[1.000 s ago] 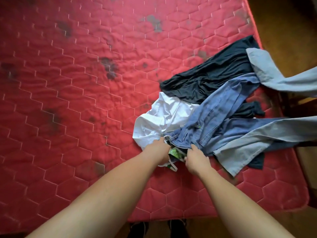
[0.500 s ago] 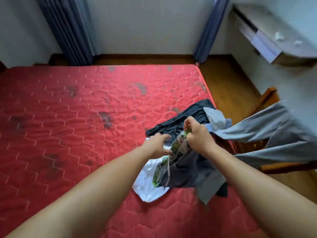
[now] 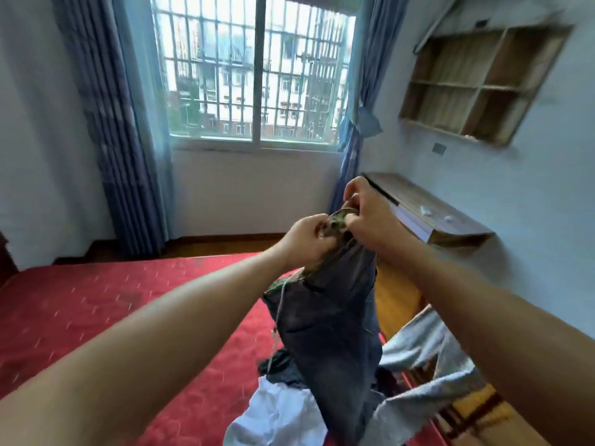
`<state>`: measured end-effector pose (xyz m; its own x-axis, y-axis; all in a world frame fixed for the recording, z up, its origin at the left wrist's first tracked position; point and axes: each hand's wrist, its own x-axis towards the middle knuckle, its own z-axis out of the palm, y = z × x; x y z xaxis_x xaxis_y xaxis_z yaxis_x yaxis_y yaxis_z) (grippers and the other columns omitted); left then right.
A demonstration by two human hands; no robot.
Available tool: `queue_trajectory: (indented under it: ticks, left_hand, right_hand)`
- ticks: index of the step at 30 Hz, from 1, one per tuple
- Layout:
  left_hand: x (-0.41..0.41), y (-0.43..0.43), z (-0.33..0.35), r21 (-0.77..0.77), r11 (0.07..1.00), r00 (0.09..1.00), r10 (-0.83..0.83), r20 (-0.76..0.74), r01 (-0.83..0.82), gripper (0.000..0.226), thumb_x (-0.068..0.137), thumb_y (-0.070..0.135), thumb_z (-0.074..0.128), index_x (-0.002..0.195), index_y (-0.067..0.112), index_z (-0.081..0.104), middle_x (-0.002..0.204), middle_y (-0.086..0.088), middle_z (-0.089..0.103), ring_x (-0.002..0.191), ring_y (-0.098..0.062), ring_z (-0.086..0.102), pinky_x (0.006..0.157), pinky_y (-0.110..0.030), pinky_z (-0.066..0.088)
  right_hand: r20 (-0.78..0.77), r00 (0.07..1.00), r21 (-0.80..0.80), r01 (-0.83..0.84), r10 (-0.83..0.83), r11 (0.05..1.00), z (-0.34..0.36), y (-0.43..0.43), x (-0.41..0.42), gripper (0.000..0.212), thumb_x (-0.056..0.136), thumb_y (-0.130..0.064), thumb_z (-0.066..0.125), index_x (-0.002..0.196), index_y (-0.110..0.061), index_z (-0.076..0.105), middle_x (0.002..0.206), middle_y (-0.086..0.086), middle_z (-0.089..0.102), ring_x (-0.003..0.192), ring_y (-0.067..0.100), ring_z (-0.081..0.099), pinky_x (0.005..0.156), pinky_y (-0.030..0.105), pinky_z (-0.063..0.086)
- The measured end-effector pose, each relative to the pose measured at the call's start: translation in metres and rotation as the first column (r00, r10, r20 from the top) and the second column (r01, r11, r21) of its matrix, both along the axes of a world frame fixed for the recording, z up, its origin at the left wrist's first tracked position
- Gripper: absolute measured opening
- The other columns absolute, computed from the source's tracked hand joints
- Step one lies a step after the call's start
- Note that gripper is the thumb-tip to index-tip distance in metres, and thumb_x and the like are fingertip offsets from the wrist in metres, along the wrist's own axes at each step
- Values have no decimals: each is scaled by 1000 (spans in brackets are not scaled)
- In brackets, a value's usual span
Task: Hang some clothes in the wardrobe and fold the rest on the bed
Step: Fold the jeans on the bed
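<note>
Left and middle of bed (image 3: 112, 317) open. Right edge crowded: hanging jeans (image 3: 331, 317), white garment (image 3: 277, 413), grey garment (image 3: 415, 346) draped off it. Shelf (image 3: 431, 214) juts from right wall.

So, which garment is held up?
The dark denim garment, gripped by left hand and right hand; the white garment and pale grey garment lie below.

jeans (image 3: 335, 333): dark matt denim, coarse. bed (image 3: 96, 310): red quilted cloth w/ slight sheen. shirt (image 3: 277, 416): smooth white cloth. wall shelf (image 3: 476, 88): bare matt wood. window bars (image 3: 222, 75): metal.
</note>
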<state>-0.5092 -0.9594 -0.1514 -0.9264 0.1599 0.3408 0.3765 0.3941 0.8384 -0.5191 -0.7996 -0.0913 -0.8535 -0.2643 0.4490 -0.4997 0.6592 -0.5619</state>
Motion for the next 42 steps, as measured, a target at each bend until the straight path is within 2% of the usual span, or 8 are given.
queue_trajectory:
  ticks: [4, 10, 16, 20, 23, 31, 36, 42]
  left_hand:
    - [12, -37, 62, -27, 982, 974, 183, -130, -188, 19, 86, 9, 60, 71, 9, 48, 61, 2, 40, 58, -14, 36, 56, -31, 30]
    - [41, -111, 123, -187, 886, 891, 370, -264, -424, 15, 91, 19, 56, 81, 11, 48, 72, 1, 45, 64, -11, 37, 56, -27, 31]
    - [86, -178, 143, -557, 670, 869, 420, -262, -492, 24, 89, 36, 63, 83, 18, 48, 79, 0, 54, 66, -10, 46, 53, -28, 30]
    - [108, -206, 143, -625, 670, 912, 357, -204, -402, 34, 89, 29, 66, 121, 21, 57, 106, -1, 63, 90, -18, 61, 71, -30, 50]
    - [119, -215, 140, -674, 623, 915, 330, -233, -397, 30, 87, 11, 55, 111, 23, 69, 110, -1, 69, 103, -23, 62, 92, -41, 52]
    - [122, -247, 148, -623, 578, 833, 496, -246, -528, 37, 73, -7, 42, 85, 6, 75, 88, -8, 70, 90, -27, 62, 80, -35, 52]
    - [143, -295, 155, -470, 600, 717, 688, -108, -647, 39, 72, -11, 39, 70, 12, 70, 66, -5, 63, 70, -23, 57, 54, -22, 44]
    - [185, -317, 155, -306, 644, 664, 746, 50, -701, 46, 75, -19, 31, 87, 1, 71, 76, -16, 62, 69, -24, 56, 56, -24, 46]
  right_hand:
    - [-62, 987, 136, 156, -149, 978, 16, -11, 14, 33, 82, -14, 64, 109, -18, 47, 91, 7, 65, 83, 29, 62, 72, 38, 47]
    - [440, 888, 49, 127, -135, 991, -7, -80, 48, 17, 84, -24, 58, 85, -9, 64, 85, 17, 70, 72, 34, 71, 56, 44, 62]
    - [370, 916, -357, -15, 156, 934, 12, -161, 64, 26, 84, -6, 46, 63, -13, 59, 56, -1, 59, 51, 16, 55, 42, 25, 44]
    - [300, 916, -182, -218, 265, 959, 27, -196, 69, 28, 89, 3, 43, 76, -13, 61, 63, 1, 55, 56, 14, 49, 49, 24, 37]
    - [220, 934, -42, -278, 280, 960, 34, -209, 68, 17, 90, 0, 50, 83, -9, 62, 71, 4, 57, 67, 19, 52, 59, 30, 40]
    - [175, 968, 404, -236, 178, 884, -27, -179, 63, 20, 83, -22, 58, 103, -23, 57, 102, 5, 70, 93, 31, 66, 77, 39, 56]
    - [416, 905, 377, -265, 94, 887, -67, -137, 35, 32, 76, 1, 42, 87, -21, 62, 86, 12, 67, 67, 33, 69, 45, 38, 56]
    - [364, 922, 109, -182, 131, 977, -54, -142, -7, 27, 80, 5, 47, 75, -17, 62, 82, 12, 65, 79, 39, 69, 59, 32, 50]
